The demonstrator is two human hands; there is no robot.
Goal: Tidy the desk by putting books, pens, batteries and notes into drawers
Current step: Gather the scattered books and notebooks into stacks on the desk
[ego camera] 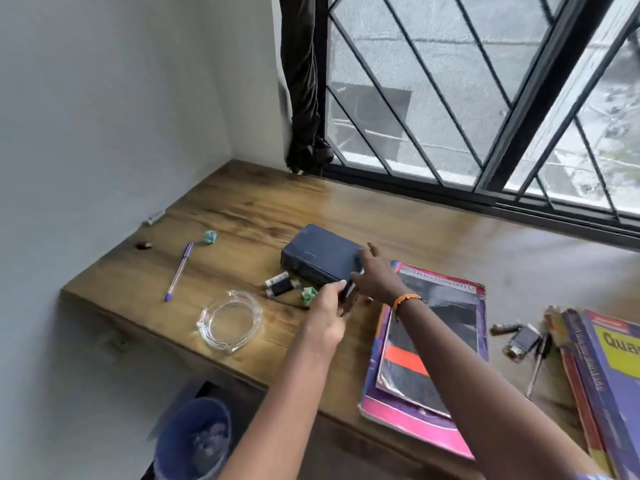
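- Where the left hand (327, 308) curls over its near corner, the thick navy book (320, 256) on the wooden desk (242, 202) is partly hidden.
- The book's right edge is touched by the right hand (375, 277), fingers extended; grip cannot be told.

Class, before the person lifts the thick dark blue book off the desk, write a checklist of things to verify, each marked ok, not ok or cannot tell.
1. Both hands on the dark blue book: ok; left hand at the near corner, right hand at the right end.
2. Grip firm: cannot tell.
3. Nothing lying on the book: ok.
4. Batteries and green crumpled note clear of the book: not ok, close against it.
5. Drawer open: cannot tell, none in view.
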